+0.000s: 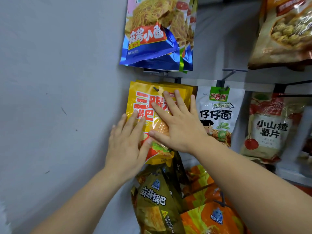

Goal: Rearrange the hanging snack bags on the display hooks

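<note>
While both of my hands press flat on it, the glossy yellow plastic snack bag (143,102) hangs from its dark metal hook (156,89) at the left edge of the display.
My left hand (125,142) covers the bag's lower left edge and my right hand (179,127) lies across its middle, fingers straight and spread, gripping nothing, thumbs meeting low on the front. Above hangs a shiny blue foil noodle bag (148,39); just right, a white noodle bag with a green label (217,112); below, an olive-gold crisp bag (152,200) beside an orange bag (211,217). A grey painted wall (59,98) borders the display's left edge.
</note>
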### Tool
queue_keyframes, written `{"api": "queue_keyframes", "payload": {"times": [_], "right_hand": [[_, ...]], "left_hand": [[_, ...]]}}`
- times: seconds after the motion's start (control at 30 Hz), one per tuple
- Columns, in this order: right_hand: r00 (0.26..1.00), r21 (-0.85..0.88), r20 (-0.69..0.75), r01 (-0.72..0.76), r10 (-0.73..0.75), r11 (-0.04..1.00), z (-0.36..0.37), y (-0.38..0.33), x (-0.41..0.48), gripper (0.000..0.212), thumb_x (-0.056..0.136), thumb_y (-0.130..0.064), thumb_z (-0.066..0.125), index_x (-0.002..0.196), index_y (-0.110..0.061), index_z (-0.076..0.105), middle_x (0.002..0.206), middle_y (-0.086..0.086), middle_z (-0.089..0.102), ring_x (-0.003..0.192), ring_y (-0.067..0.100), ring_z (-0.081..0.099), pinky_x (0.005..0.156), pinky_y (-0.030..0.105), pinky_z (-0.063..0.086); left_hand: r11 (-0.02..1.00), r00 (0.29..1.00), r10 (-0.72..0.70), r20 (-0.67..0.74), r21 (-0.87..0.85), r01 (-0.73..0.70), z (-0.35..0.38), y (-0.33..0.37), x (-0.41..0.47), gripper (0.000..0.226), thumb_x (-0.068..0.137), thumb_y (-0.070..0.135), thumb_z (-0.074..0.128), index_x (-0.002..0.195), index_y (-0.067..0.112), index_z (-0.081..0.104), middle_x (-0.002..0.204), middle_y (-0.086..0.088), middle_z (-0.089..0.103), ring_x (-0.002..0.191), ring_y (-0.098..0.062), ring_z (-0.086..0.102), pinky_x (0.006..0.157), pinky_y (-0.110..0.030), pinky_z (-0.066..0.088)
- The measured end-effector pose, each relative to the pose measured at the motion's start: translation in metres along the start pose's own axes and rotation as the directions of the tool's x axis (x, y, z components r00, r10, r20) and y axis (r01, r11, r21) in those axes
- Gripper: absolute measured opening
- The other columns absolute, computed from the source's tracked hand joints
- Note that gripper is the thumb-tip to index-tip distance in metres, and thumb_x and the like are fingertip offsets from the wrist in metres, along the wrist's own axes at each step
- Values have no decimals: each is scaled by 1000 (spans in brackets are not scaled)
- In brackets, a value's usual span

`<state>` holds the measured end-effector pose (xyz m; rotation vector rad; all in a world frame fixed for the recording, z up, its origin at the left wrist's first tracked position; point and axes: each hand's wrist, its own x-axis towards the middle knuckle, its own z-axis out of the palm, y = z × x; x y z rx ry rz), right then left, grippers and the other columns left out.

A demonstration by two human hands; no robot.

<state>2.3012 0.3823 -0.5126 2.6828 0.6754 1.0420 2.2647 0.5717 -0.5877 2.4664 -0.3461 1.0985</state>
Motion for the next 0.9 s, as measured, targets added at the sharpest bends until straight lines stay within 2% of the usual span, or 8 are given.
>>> {"api": "queue_keyframes", "payload": {"times": [0.1, 0.2, 0.37, 0.53, 0.73, 0.83, 0.9], "right_hand": [[1000, 1, 9, -18, 18, 1000, 5, -1, -2, 90, 87, -89, 7, 163, -44, -3, 174, 3, -15, 158, 33, -21, 122, 67, -13], [998, -14, 42, -39, 40, 999, 7, -3, 3, 89, 87, -90, 4, 162, -44, -7, 172, 3, -21, 157, 33, -24, 121, 69, -12], [997, -4, 52, -48, 48, 999, 6, -6, 2, 90, 85, -90, 4, 163, -44, -3, 173, 3, -19, 157, 32, -24, 122, 68, -10], [998, 1, 56, -35, 35, 999, -4, 0, -9, 83, 91, -84, 7, 163, -44, 2, 174, 0, -17, 158, 28, -22, 123, 64, -14], [995, 67, 93, -41, 34, 997, -21, 16, -26, 80, 93, -81, 10, 164, -43, 4, 174, -2, -13, 159, 24, -19, 126, 61, -9], [992, 148, 120, -54, 36, 987, -40, 21, -40, 79, 95, -79, 19, 164, -42, 8, 174, -3, -12, 160, 21, -15, 130, 54, -2], [996, 253, 65, -68, 53, 965, -61, 25, -51, 76, 97, -74, 32, 164, -40, 17, 175, -2, 0, 161, 20, -3, 130, 49, 11]], "left_hand": [[999, 994, -15, 106, 54, 9, 8, -8, 2, 81, 95, 71, 9, 166, 32, 11, 174, 10, 0, 160, -16, -12, 128, -52, -2], [998, 991, -9, 131, 69, 0, 9, -14, 8, 82, 94, 70, 6, 166, 30, 7, 174, 11, -5, 159, -14, -16, 129, -53, 0], [998, 986, 11, 167, 65, -22, 7, -21, 11, 88, 91, 74, 2, 167, 31, 7, 173, 14, -9, 159, -14, -16, 128, -51, -1], [1000, 991, -8, 133, 13, 6, -1, -13, 9, 85, 91, 72, 11, 165, 30, 17, 174, 10, 4, 161, -16, -7, 129, -52, 0], [998, 997, -53, 56, 24, 52, -11, 10, 10, 83, 92, 69, 21, 162, 26, 34, 171, 0, 25, 160, -26, 12, 127, -56, 8], [995, 999, -50, -2, 89, 50, -14, 26, 13, 81, 93, 67, 24, 160, 24, 36, 169, -6, 30, 158, -32, 19, 125, -59, 13], [992, 999, -46, -21, 118, 48, -19, 35, 20, 78, 95, 65, 29, 160, 23, 37, 168, -8, 32, 156, -34, 22, 124, -60, 17]]}}
